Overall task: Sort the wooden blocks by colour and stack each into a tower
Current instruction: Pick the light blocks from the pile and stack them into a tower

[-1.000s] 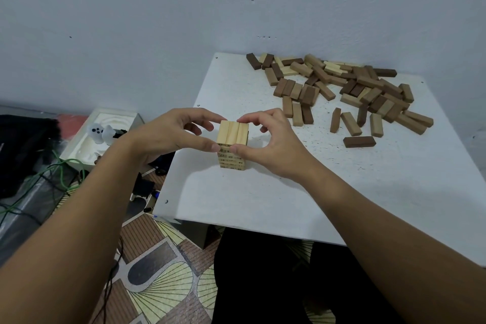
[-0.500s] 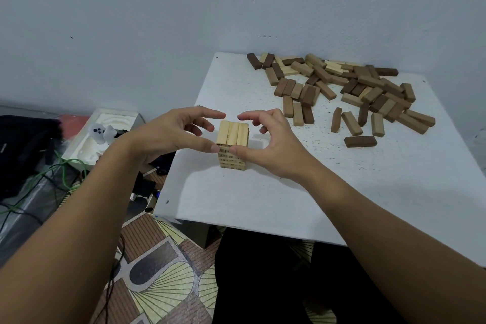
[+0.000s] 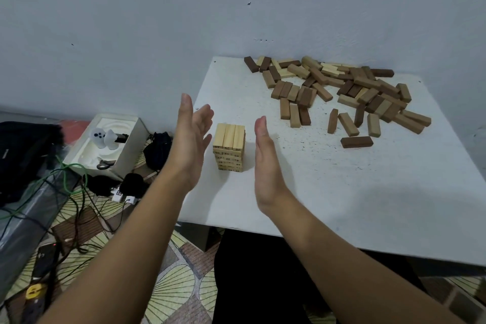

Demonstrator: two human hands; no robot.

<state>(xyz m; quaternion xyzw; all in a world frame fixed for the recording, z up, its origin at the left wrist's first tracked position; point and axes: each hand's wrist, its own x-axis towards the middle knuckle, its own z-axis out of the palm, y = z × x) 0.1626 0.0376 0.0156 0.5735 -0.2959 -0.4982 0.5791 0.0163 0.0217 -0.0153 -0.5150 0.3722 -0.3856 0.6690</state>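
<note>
While flanking the pale tower [image 3: 229,147], left hand [image 3: 190,144] and right hand [image 3: 264,163], each grip flat, empty.

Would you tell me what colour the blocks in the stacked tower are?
Pale, light wood throughout the tower, seen in the head view, the only view.

Pale matt wooden tower [image 3: 229,147], darker wooden blocks [image 3: 349,95], rough speckled white table [image 3: 342,192].

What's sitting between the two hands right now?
In the head view, the pale block tower stands between the open left hand and right hand, with bare white table showing in the gap on each side.
</note>
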